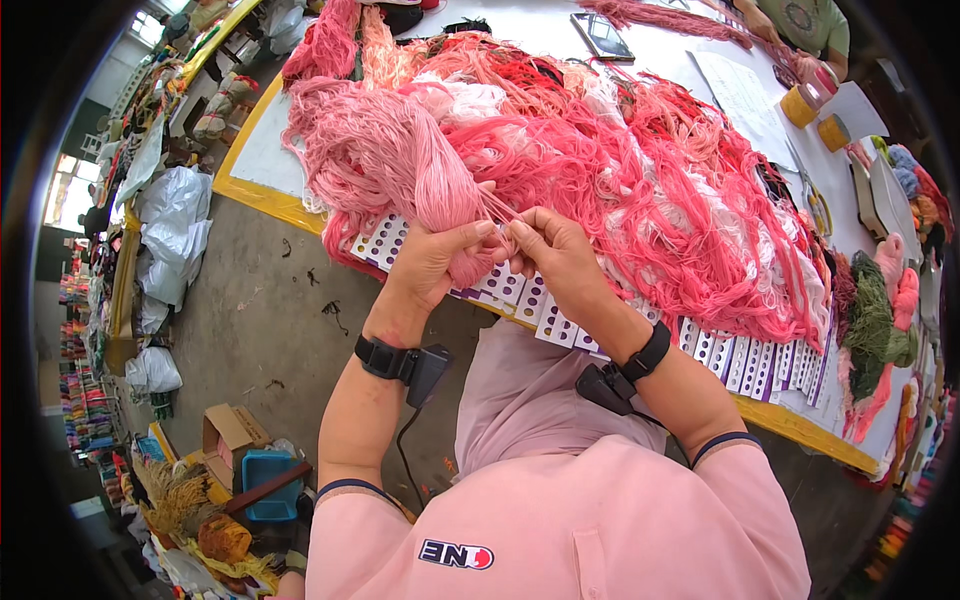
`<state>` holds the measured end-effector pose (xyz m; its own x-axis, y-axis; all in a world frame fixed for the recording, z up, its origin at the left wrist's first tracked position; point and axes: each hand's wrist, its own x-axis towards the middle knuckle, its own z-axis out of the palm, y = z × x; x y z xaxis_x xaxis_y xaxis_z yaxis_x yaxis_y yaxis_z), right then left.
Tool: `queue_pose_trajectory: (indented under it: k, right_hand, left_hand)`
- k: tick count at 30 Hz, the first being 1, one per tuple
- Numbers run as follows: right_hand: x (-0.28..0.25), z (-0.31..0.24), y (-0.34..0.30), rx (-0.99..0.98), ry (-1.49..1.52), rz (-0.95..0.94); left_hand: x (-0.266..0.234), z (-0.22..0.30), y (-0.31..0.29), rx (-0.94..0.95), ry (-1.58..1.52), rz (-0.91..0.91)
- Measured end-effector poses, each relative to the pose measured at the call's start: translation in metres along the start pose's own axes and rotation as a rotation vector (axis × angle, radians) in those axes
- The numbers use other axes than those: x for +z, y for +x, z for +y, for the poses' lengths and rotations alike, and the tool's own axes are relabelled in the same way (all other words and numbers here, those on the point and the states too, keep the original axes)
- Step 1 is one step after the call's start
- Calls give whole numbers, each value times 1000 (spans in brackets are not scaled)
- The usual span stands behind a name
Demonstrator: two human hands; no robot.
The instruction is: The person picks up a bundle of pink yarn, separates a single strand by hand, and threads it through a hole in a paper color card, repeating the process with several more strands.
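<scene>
My left hand [438,258] is closed around the lower end of a thick hank of dusty-pink yarn [385,150]. The bulk of the hank spreads away from it over the pile at the far left. Close beside it, my right hand [555,255] pinches a few thin pink strands [497,207] drawn out from the hank. Both hands nearly touch at the table's near edge. Under and beyond them lies a large tangled heap of coral, white and red yarn [640,200]. Along the near edge, punched white cards [555,326] with rows of holes stick out from under the heap.
The white table [255,150] has a yellow-taped edge. Farther off are a dark tablet-like device [602,36], paper sheets [740,95], scissors [818,205] and yellow spools [800,105]. Another person [800,30] handles yarn at the far right. A blue bin [272,482] stands on the floor, lower left.
</scene>
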<state>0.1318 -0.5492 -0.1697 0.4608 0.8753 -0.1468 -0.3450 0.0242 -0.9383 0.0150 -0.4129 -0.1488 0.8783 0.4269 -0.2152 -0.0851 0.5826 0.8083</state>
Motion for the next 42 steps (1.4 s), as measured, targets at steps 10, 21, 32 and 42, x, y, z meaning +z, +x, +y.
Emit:
queue_pose_trajectory:
  k: [10, 21, 32, 42]
  right_hand:
    - [1, -1, 0, 8, 5, -25]
    - [-37, -46, -20, -205, -599, 6]
    - [-378, -200, -154, -820, 580, -15]
    - [-4, -60, -6, -106, -776, -74]
  left_hand:
    - [-2, -2, 1, 56, 56, 30]
    - [-90, 119, 6, 421, -384, -158]
    - [-236, 263, 10, 802, 381, 544]
    - [-29, 49, 13, -125, 441, 215]
